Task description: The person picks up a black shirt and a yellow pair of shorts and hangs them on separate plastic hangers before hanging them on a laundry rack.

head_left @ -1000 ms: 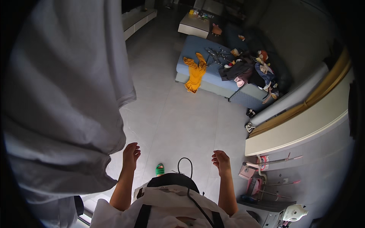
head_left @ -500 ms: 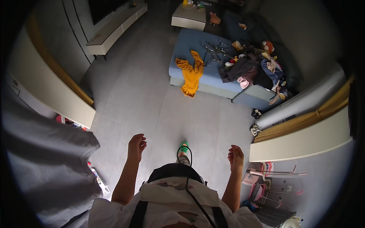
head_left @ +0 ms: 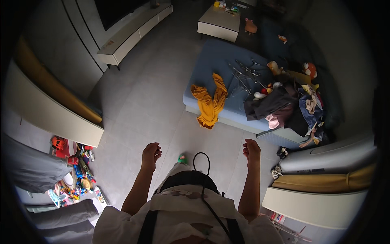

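Note:
Nothing is held by my left hand (head_left: 151,155), its fingers loosely curled and a little apart over the floor. My right hand (head_left: 252,151) is likewise empty and half curled, out in front of me on the right. Closest ahead of the hands, a mustard-yellow garment (head_left: 209,106) drapes over the front edge of a blue sofa (head_left: 215,53), its lower end hanging down. Several hangers (head_left: 245,75) lie on the seat beside it. To their right is a heap of dark clothes (head_left: 278,101), with a pink piece (head_left: 274,120) at its lower edge. Neither hand touches any of these.
Grey floor (head_left: 138,93) stretches ahead. A low cabinet (head_left: 136,36) runs along the left wall, and a coffee table (head_left: 219,22) stands beyond the sofa. Stuffed toys (head_left: 309,70) sit behind the clothes. Scattered toys (head_left: 83,171) lie at left; a long grey roll-shaped object (head_left: 325,156) is at right.
I have stepped forward, and the sofa with its clothes appears nearer and lower in view. More toys show at left. Both hands stay empty; the right one is raised slightly in the picture.

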Demonstrator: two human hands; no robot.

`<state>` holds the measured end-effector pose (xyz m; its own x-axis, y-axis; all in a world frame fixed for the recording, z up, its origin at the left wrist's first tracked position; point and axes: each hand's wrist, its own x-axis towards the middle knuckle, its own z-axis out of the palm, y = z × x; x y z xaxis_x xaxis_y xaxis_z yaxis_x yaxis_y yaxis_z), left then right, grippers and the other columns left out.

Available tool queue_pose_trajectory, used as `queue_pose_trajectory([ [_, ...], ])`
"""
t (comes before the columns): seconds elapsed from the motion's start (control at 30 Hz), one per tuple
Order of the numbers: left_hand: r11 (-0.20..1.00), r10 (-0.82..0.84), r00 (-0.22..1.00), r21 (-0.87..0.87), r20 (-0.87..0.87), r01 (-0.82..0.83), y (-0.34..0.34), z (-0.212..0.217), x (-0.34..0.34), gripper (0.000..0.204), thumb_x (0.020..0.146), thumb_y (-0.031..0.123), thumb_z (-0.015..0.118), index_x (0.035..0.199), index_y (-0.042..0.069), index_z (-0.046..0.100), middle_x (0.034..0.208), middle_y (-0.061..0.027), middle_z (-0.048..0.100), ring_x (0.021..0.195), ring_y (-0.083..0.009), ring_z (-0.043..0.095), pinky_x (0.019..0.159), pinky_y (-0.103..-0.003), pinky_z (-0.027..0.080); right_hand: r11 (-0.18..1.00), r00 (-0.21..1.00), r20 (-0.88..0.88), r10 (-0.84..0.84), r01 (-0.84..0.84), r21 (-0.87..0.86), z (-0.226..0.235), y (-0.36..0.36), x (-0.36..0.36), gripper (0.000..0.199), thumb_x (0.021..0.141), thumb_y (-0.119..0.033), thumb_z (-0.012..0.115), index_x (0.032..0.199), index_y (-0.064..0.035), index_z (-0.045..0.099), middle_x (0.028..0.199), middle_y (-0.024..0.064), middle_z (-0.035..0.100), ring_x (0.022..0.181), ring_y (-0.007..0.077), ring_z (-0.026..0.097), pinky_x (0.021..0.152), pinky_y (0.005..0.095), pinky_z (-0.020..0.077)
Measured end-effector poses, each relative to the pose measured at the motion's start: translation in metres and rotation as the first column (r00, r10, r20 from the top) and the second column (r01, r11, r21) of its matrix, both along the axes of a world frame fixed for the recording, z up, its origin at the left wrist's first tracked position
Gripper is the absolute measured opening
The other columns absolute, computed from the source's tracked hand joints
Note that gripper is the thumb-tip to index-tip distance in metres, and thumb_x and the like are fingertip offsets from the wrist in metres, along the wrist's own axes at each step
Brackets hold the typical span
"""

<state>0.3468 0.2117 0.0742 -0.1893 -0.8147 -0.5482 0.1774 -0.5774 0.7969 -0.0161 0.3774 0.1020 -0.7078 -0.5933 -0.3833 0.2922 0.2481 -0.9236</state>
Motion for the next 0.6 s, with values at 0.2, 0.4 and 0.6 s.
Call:
queue_pose_trajectory([
  [0.2,0.999,0.044,0.998,-0.01,-0.035,-0.045,-0.099,-0.026,-0.058,0.021,0.083,0.02,0.053,0.099,0.006,0.056,0.084,-0.0045,0.056,0.07,-0.0123,0.053,0.063,-0.025,0.044,0.991,0.991,0.132,-0.024,0.005,0.137,-0.049,-0.069,-0.069,0.015,0.085,-0.021,0.054,0.094,-0.0105,0.059,0.074,0.0022,0.057,0.054,0.0074,0.049,0.046,0.0202,0.0367],
  [0.4,0.991,0.11,0.992,-0.074,-0.061,-0.114,-0.2,0.007,-0.128,0.021,0.084,0.019,0.053,0.099,0.005,0.056,0.084,-0.0049,0.056,0.069,-0.0115,0.052,0.062,-0.024,0.044,0.981,0.986,0.169,0.005,-0.037,0.19,-0.102,-0.143,-0.154,0.023,0.081,-0.026,0.056,0.098,-0.0106,0.057,0.077,0.0034,0.056,0.052,0.0085,0.049,0.043,0.0192,0.0384],
  [0.6,0.972,0.22,0.973,-0.101,0.067,-0.212,-0.227,0.011,-0.165,0.02,0.085,0.017,0.051,0.099,0.004,0.055,0.085,-0.0051,0.056,0.072,-0.0118,0.053,0.063,-0.024,0.044,0.921,0.956,0.269,0.116,-0.205,0.332,-0.171,-0.219,-0.214,0.018,0.083,-0.022,0.052,0.097,-0.0115,0.057,0.074,0.0048,0.058,0.053,0.0107,0.052,0.041,0.0206,0.0395],
])
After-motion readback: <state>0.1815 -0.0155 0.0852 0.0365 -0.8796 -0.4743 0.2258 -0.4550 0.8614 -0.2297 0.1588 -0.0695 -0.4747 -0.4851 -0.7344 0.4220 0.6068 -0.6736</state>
